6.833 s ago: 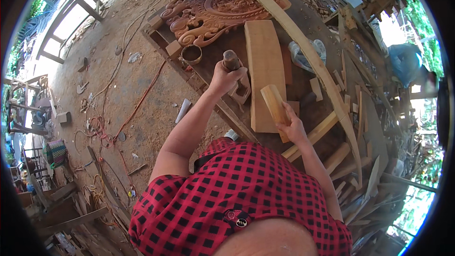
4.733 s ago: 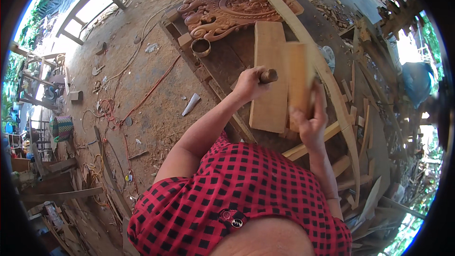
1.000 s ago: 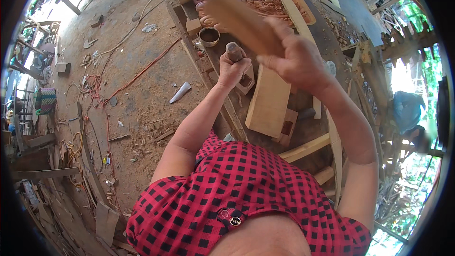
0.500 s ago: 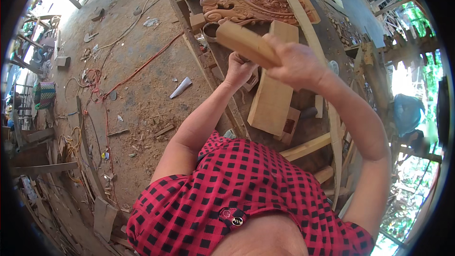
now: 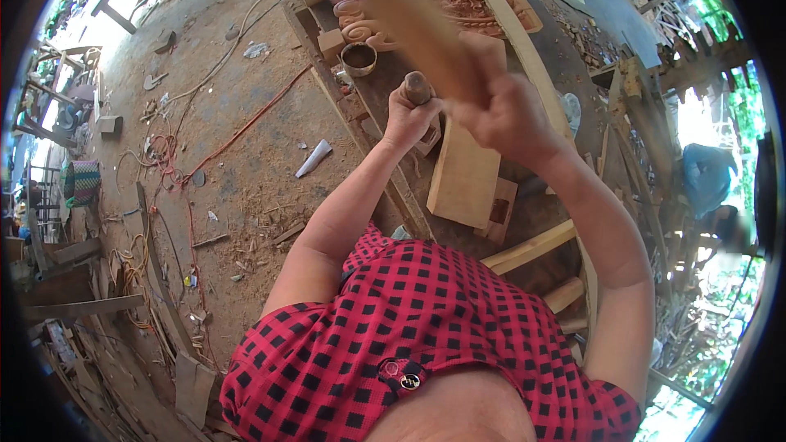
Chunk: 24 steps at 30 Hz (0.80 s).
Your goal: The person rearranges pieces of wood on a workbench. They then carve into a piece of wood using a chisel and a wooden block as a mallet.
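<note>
The left hand (image 5: 408, 121) wrapped a rounded handle (image 5: 417, 88) just left of the pale plank (image 5: 466, 176), apparently steadying it with its top bare, while the right hand (image 5: 512, 119) clenched a blurred wooden block (image 5: 419, 37) above the surface (image 5: 536, 207).

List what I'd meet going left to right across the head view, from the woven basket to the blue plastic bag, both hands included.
Woven basket → white scrap → round bowl → left hand, gripping a round-ended handle → right hand → blue plastic bag.
</note>
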{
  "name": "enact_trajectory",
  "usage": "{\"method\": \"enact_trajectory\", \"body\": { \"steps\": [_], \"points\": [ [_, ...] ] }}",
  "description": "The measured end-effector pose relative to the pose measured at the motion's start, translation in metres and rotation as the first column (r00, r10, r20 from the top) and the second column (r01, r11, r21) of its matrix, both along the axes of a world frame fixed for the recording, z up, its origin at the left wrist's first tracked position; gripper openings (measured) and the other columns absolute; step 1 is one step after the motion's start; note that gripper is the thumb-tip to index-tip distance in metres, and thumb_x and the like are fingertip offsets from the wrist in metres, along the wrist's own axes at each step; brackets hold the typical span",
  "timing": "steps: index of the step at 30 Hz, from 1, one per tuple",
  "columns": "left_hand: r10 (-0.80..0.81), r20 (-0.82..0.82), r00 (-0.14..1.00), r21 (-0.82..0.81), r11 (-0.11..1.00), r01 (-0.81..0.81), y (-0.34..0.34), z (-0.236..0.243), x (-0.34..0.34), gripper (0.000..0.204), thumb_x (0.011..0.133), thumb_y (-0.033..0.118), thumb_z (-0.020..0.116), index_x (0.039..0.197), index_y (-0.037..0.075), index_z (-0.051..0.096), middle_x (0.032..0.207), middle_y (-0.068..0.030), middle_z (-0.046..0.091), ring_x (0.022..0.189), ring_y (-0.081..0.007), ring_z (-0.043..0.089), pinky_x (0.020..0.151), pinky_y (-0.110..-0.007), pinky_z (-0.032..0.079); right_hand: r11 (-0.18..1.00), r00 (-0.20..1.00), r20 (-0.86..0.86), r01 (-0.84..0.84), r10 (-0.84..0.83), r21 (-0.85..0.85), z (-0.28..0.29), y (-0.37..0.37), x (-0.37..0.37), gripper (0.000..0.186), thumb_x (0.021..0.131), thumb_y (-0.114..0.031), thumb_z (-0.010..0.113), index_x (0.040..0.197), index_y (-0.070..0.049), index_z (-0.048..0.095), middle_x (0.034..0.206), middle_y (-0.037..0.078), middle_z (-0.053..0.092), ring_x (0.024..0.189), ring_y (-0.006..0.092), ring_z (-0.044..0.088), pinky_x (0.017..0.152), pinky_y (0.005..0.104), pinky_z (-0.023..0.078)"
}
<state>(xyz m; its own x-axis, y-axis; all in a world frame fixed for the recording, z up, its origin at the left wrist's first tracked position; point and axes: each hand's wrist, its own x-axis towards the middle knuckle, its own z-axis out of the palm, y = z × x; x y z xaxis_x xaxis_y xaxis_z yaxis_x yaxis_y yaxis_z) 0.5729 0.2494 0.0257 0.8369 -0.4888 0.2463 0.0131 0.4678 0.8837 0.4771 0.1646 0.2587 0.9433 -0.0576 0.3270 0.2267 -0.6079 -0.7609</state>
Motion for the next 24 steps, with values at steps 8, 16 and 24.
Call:
{"method": "enact_trajectory", "body": {
  "steps": [8, 16, 24],
  "points": [
    [-0.006, -0.012, 1.0, 0.097, 0.995, 0.007, 0.006, 0.019, -0.01, 0.012, 0.082, -0.004, 0.066, 0.09, 0.004, 0.063, 0.085, 0.0038, 0.065, 0.078, -0.0031, 0.057, 0.068, -0.021, 0.047, 0.978, 0.996, -0.011, 0.086, -0.09, -0.19, 0.021, 0.002, -0.013, 0.059, 0.079, -0.025, 0.068, 0.13, -0.007, 0.043, 0.088, 0.024, 0.066, 0.091, 0.0392, 0.066, 0.079, 0.0455, 0.051],
    [-0.014, 0.003, 1.0, 0.081, 0.997, 0.013, 0.006, 0.019, -0.008, 0.013, 0.079, -0.003, 0.068, 0.086, 0.004, 0.061, 0.078, 0.0041, 0.063, 0.07, -0.0034, 0.056, 0.062, -0.021, 0.046, 0.937, 0.969, -0.208, 0.056, -0.135, -0.346, 0.007, -0.008, -0.025, 0.065, 0.077, -0.027, 0.07, 0.132, -0.011, 0.039, 0.087, 0.022, 0.067, 0.086, 0.0397, 0.066, 0.076, 0.0465, 0.052],
    [-0.026, -0.089, 0.996, 0.113, 0.993, 0.036, 0.012, 0.027, -0.007, 0.016, 0.075, 0.001, 0.072, 0.081, 0.008, 0.059, 0.076, 0.0038, 0.062, 0.067, -0.0047, 0.058, 0.056, -0.022, 0.047, 0.93, 0.9, -0.366, 0.1, -0.236, -0.353, -0.025, -0.028, -0.043, 0.065, 0.074, -0.025, 0.072, 0.129, -0.002, 0.045, 0.101, 0.027, 0.064, 0.099, 0.0388, 0.065, 0.087, 0.0417, 0.049]
  ]
}}
